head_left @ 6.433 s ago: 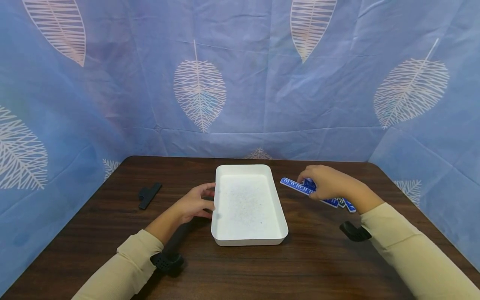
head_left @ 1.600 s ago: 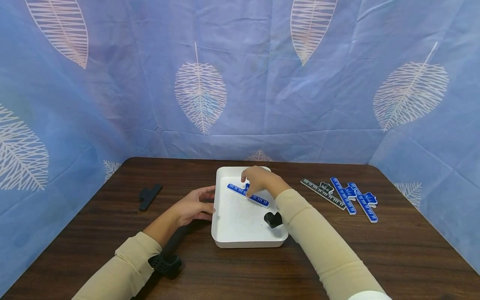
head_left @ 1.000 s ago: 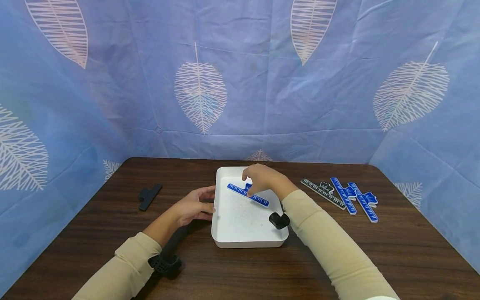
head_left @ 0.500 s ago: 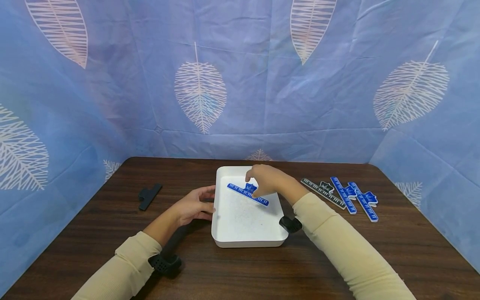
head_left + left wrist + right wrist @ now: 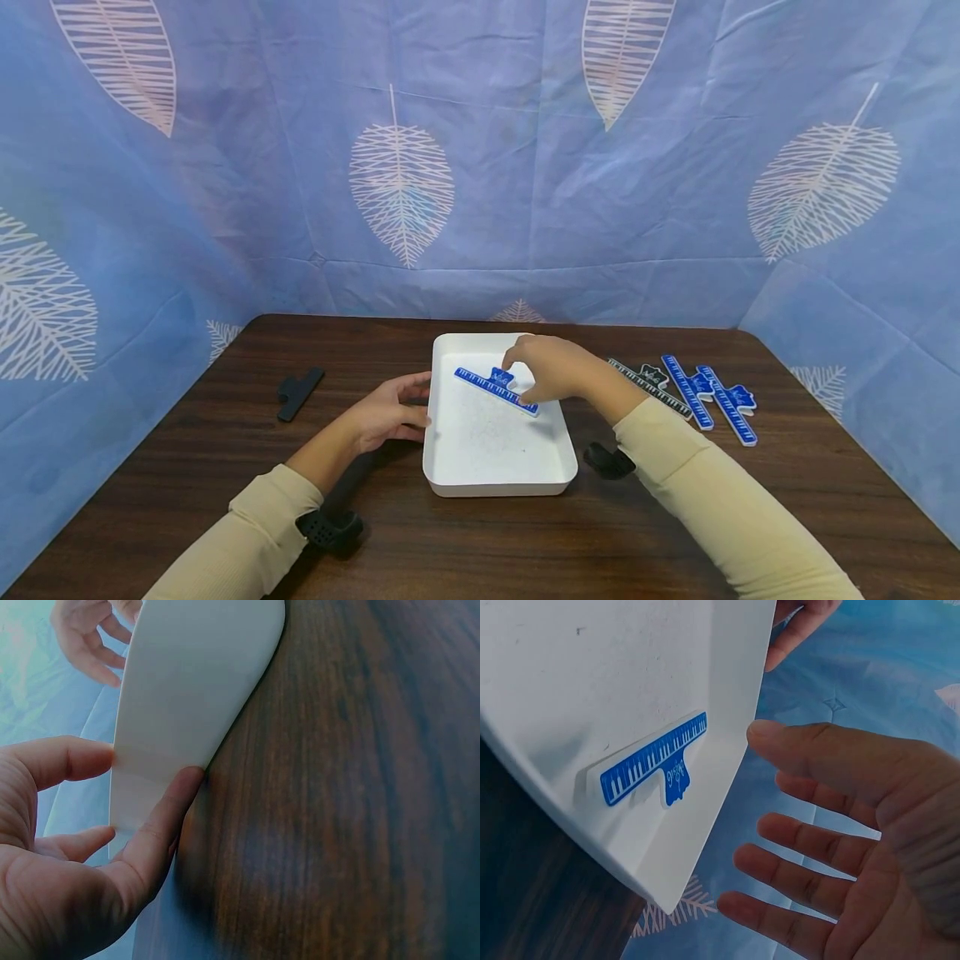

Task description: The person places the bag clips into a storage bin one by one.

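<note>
The right hand point(image 5: 553, 367), empty with fingers spread, hovers near the blue piano-key clip point(image 5: 480, 382) in the white tray point(image 5: 480, 457), whose side the left hand point(image 5: 386, 415) touches, fingers extended.

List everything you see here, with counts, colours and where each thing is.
Tray: 1, white, middle of the table
Inside clip: 1, blue and white, in the tray
Outside clips: 2, blue and white, table's right side
Monochrome clip: 1, black and white, left of those two
Plain clip: 1, black, table's left side
Table: 1, dark brown, beneath the tray
Backdrop: 1, blue with pale leaves, behind the table
Wrist cameras: 2, black, by the cuffs
Sleeves: 2, cream, lower left and right
Left hand: 1, bare, touching tray's left side
Right hand: 1, bare, over tray's right side
</note>
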Action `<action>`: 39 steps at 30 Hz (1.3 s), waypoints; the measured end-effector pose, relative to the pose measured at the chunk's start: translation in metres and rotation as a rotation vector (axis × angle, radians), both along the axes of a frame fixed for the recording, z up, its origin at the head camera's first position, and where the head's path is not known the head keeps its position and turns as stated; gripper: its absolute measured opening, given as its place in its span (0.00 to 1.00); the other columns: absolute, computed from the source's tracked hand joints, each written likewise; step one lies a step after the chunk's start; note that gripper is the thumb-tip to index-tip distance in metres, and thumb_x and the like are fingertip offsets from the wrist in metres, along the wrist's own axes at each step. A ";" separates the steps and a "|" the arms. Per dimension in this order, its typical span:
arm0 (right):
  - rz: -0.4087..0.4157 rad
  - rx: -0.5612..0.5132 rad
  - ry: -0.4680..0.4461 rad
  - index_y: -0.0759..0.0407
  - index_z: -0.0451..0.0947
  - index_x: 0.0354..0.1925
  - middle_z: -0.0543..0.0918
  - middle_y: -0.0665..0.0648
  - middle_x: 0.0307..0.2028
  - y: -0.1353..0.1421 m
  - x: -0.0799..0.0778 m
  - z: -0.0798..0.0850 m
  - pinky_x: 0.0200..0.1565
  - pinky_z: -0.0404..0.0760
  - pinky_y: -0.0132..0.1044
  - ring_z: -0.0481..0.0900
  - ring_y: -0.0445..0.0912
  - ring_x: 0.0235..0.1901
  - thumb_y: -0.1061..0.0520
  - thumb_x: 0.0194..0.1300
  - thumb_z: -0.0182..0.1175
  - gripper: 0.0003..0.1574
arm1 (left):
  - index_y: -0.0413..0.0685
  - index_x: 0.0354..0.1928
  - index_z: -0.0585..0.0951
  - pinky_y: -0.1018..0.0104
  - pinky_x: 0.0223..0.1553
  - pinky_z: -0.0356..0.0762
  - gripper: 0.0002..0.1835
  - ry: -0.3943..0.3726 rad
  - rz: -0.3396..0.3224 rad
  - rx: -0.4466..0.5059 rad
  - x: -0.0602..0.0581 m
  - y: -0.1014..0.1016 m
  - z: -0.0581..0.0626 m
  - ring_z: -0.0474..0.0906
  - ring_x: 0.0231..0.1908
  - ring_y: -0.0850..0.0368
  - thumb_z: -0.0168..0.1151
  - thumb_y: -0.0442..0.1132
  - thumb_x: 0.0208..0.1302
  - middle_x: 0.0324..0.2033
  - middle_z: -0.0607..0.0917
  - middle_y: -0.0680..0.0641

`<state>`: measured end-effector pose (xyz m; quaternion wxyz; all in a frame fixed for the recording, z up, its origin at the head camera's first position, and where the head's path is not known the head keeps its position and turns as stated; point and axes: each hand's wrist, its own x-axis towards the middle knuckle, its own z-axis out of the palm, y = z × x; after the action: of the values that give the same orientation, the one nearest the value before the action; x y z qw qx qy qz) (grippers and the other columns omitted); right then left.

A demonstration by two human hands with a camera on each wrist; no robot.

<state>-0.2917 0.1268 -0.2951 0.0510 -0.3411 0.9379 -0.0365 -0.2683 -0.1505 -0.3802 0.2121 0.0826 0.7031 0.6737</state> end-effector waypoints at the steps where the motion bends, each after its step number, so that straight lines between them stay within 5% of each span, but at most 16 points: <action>1: 0.003 -0.003 0.005 0.56 0.80 0.55 0.79 0.57 0.55 0.002 0.001 0.001 0.55 0.76 0.51 0.77 0.52 0.54 0.52 0.53 0.73 0.30 | 0.41 0.74 0.55 0.47 0.47 0.81 0.45 -0.001 0.003 0.000 0.000 0.000 0.000 0.78 0.50 0.41 0.61 0.23 0.55 0.65 0.64 0.32; 21: 0.026 -0.095 0.076 0.61 0.80 0.53 0.80 0.59 0.50 0.045 0.013 0.006 0.49 0.79 0.50 0.78 0.53 0.47 0.55 0.53 0.73 0.29 | 0.41 0.74 0.55 0.47 0.47 0.80 0.44 -0.002 0.007 -0.005 0.001 0.001 0.001 0.78 0.49 0.41 0.62 0.23 0.55 0.65 0.64 0.32; 39: -0.049 -0.151 0.084 0.62 0.79 0.53 0.80 0.60 0.50 0.090 0.017 0.009 0.42 0.80 0.49 0.79 0.52 0.42 0.55 0.53 0.73 0.29 | 0.41 0.74 0.57 0.46 0.47 0.80 0.44 0.002 0.016 0.002 0.002 0.002 0.001 0.79 0.48 0.41 0.62 0.23 0.55 0.64 0.65 0.32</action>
<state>-0.2743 0.2163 -0.2864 -0.0150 -0.3220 0.9420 -0.0939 -0.2665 -0.1484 -0.3796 0.2059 0.0777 0.7033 0.6759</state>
